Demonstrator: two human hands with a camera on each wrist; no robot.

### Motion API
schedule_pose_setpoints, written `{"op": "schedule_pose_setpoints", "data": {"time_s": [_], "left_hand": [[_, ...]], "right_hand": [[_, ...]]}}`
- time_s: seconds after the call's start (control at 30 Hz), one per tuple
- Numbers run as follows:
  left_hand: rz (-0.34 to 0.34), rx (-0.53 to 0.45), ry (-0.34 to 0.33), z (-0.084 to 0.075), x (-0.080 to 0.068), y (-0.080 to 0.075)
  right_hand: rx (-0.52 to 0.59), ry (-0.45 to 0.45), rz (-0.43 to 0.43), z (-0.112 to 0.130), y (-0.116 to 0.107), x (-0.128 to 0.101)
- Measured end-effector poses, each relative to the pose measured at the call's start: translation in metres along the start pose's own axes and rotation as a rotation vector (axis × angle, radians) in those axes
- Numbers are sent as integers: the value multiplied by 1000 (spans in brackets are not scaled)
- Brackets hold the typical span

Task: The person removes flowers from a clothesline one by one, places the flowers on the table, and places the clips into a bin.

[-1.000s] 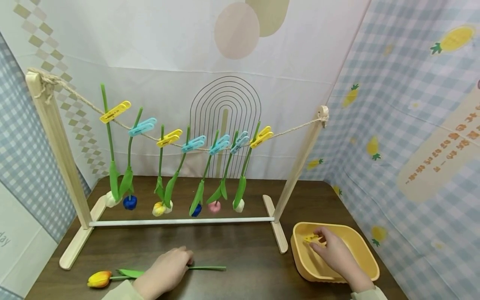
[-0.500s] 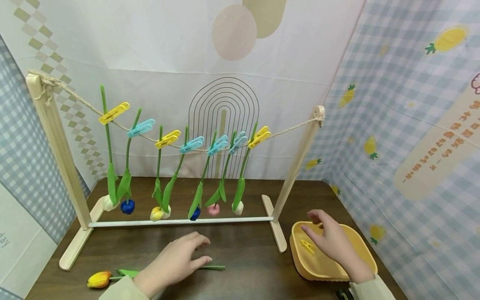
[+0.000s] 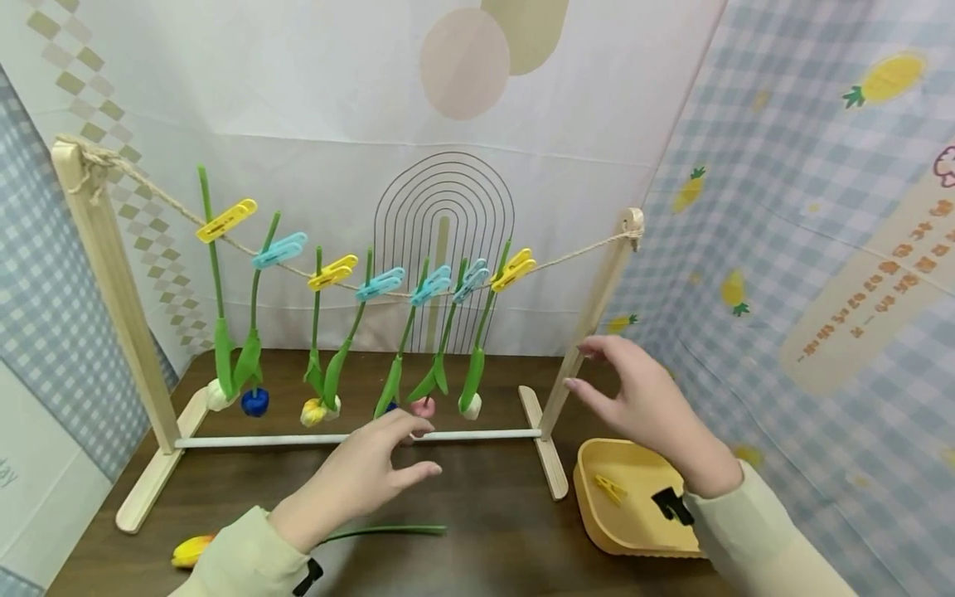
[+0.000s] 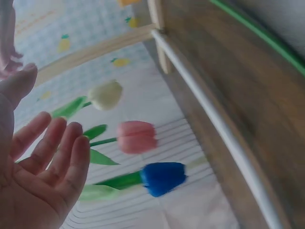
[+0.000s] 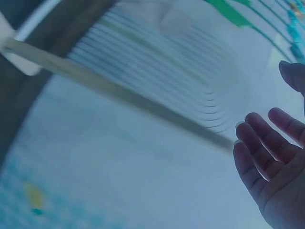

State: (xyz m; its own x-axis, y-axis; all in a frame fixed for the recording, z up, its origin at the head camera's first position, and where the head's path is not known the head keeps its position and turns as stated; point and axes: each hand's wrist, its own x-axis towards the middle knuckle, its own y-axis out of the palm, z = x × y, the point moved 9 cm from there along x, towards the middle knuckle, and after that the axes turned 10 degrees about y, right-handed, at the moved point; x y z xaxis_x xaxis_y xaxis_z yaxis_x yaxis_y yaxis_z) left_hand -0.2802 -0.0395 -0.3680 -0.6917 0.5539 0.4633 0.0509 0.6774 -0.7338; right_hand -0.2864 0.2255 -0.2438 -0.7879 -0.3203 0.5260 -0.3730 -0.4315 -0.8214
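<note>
My left hand [image 3: 361,468] is raised above the table with fingers spread and nothing in them. Beneath it lies an orange-yellow artificial tulip [image 3: 192,550], partly hidden by the sleeve. Before that palm, in the left wrist view, hang a blue tulip [image 4: 164,179], a pink tulip [image 4: 137,137] and a white tulip [image 4: 106,95]. My right hand [image 3: 652,406], fingers apart and holding nothing, overlaps the right wooden post [image 3: 597,319]. Several tulips hang upside down from a rope [image 3: 574,253], pinned by yellow clothespins [image 3: 513,270] and blue clothespins [image 3: 380,283].
At the right stands a yellow plastic basin [image 3: 597,531] with a yellow clothespin [image 3: 610,488] inside. A white rod [image 3: 261,442] joins the feet of the wooden stand. Left of the flowers rises the other post [image 3: 123,307]. Printed cloth [image 3: 298,83] surrounds the table.
My right hand let the yellow clothespin stay in the basin and rose up and left toward the post. My left hand left the lying tulip's stem and lifted toward the hanging flowers.
</note>
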Motion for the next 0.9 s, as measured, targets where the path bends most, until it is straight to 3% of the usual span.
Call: {"op": "schedule_pose_setpoints", "data": {"time_s": [0.27,0.43,0.7,0.77,0.9], "left_hand": [[-105,-93,100,-23,23,-16],[-169,-87,202,-40,40,-25],[-261,-63,286,-63,69,-39],[-300,-62,296,-66,74,-41],[-328,-96,241,-67,82,-38]], "right_hand": [[7,-169,-97,48,-34,38],[4,-255,-150,70,-46,50],[-44,-321,-223,92,-57,66],[-63,-319,-230,95,-57,71],[-97,-291,-239,95,-54,79]]}}
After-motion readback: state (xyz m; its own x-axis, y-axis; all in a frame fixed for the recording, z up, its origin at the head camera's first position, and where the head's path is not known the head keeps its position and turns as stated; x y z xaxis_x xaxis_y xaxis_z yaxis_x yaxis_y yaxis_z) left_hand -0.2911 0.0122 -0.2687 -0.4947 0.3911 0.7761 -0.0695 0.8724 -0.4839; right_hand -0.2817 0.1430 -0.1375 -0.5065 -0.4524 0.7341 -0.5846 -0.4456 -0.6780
